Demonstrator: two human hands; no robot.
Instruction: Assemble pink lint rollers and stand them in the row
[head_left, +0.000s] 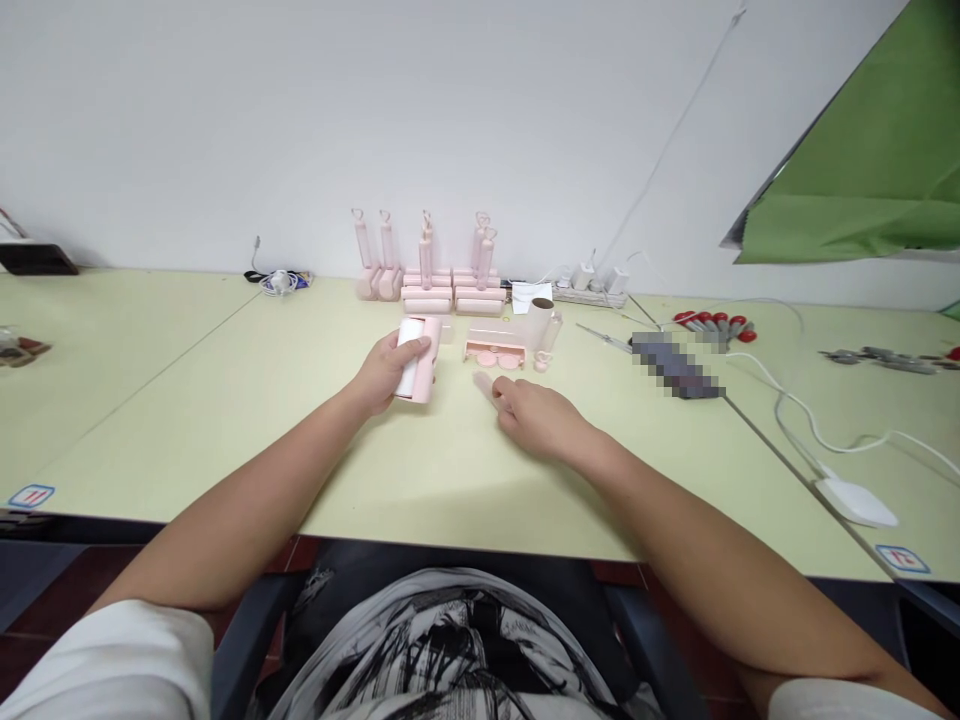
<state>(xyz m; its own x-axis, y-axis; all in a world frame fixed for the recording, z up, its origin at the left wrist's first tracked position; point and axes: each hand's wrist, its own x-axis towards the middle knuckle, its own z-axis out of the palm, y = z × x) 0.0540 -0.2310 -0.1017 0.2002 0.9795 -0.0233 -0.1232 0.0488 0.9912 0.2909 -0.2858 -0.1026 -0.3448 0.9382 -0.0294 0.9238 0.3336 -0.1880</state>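
My left hand (385, 372) is wrapped round a pink lint roller (428, 362) with a white roll (409, 358) showing in its case, the thumb lying over it. To its right, my right hand (541, 414) pinches a pale, translucent flat piece (485, 384) near the table; its exact kind is unclear. Just beyond the right hand lies an open pink case half (496, 347) with round pink parts (501, 360) at its near side. A small pink ring-like part (542, 361) and an upright white paper roll with a brown core (539, 322) stand beside it.
Several pink lint rollers (454, 290) with upright handles line the wall. A power strip (592, 294) and white chargers sit right of them. Further right are tweezers (600, 334), a blurred dark object (671, 365), red-handled tools (716, 322) and a white cable (817, 425).
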